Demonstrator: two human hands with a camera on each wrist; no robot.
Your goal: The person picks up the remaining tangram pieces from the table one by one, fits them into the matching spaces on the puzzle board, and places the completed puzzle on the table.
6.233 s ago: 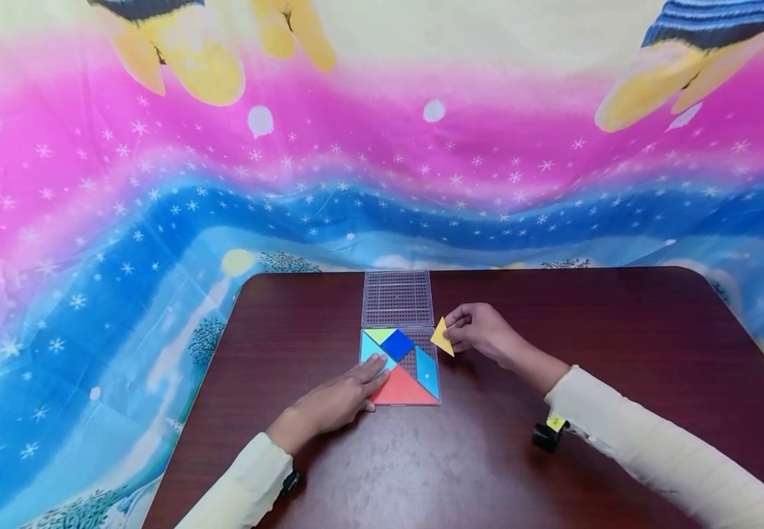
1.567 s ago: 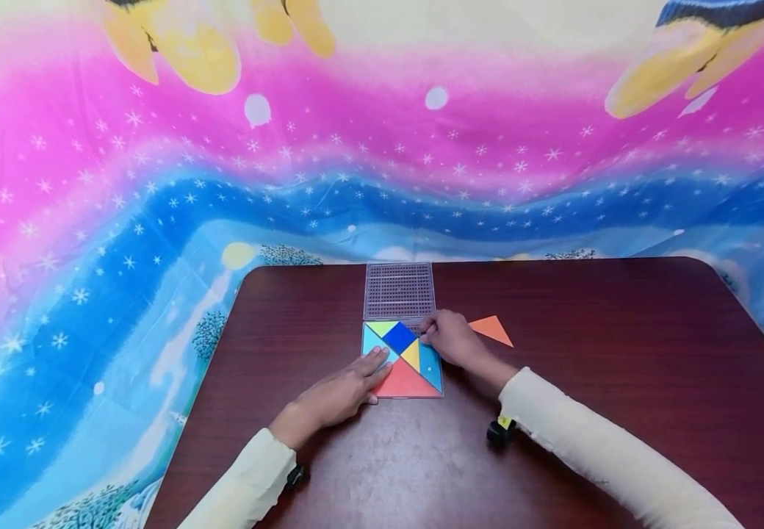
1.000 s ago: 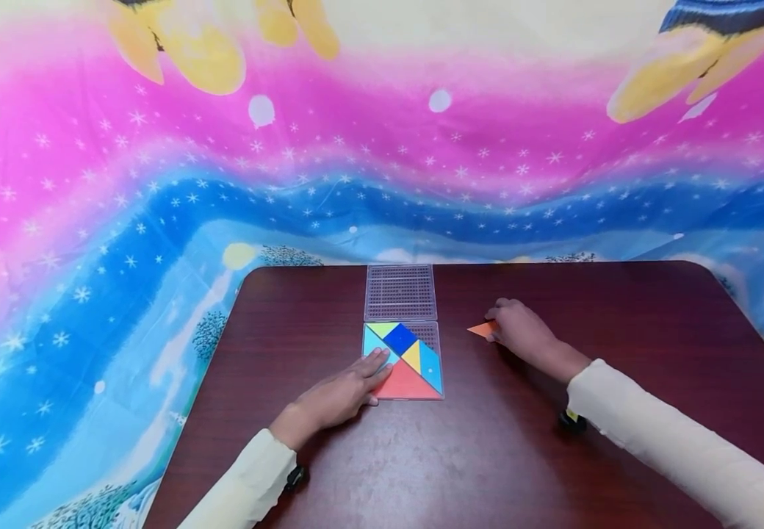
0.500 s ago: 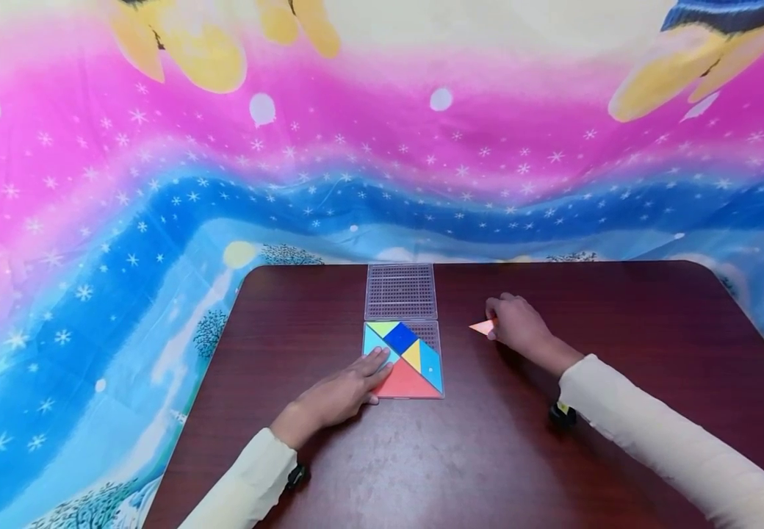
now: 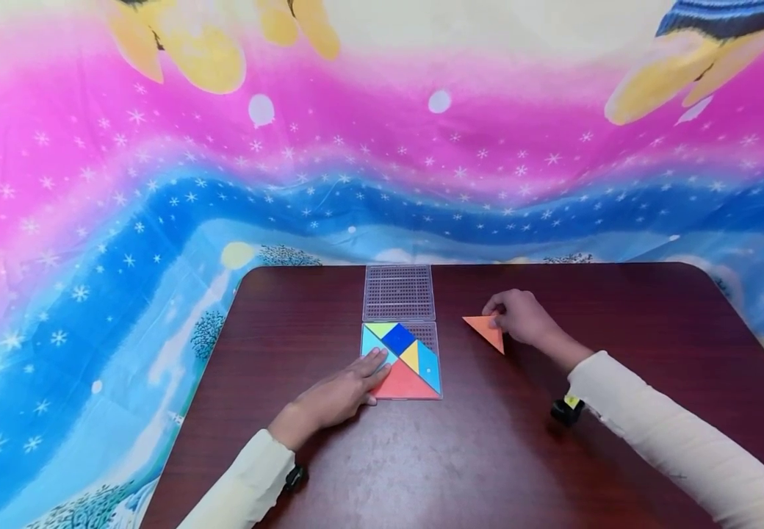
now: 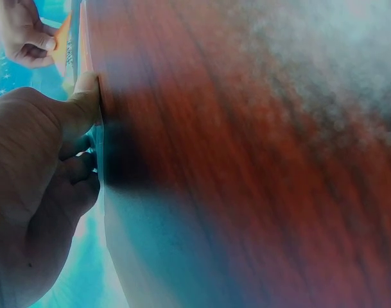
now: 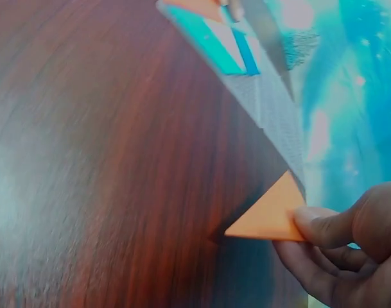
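Observation:
An orange triangular tangram piece (image 5: 485, 332) is pinched between the thumb and fingers of my right hand (image 5: 524, 321), held off the table to the right of the tray. In the right wrist view the orange piece (image 7: 269, 215) points toward the tray. My left hand (image 5: 339, 393) rests with extended fingers on the tray's lower left, covering part of a light-blue piece (image 5: 372, 342) and a red triangle (image 5: 407, 382). Also in the tray (image 5: 430, 332) lie a light-green triangle (image 5: 382, 329), a dark-blue square (image 5: 399, 339), a yellow triangle (image 5: 411, 357) and a blue parallelogram (image 5: 430, 366). Bare grid shows at its upper right corner.
A clear gridded lid (image 5: 399, 292) lies flat behind the tray, at the back edge of the dark wooden table (image 5: 488, 455). A patterned cloth (image 5: 382, 147) hangs behind the table. Each wrist carries a small black camera (image 5: 565, 411).
The yellow triangle went from my right hand into the tray. My right hand then picked up the orange triangle from the table and turned it. My left hand stays on the tray.

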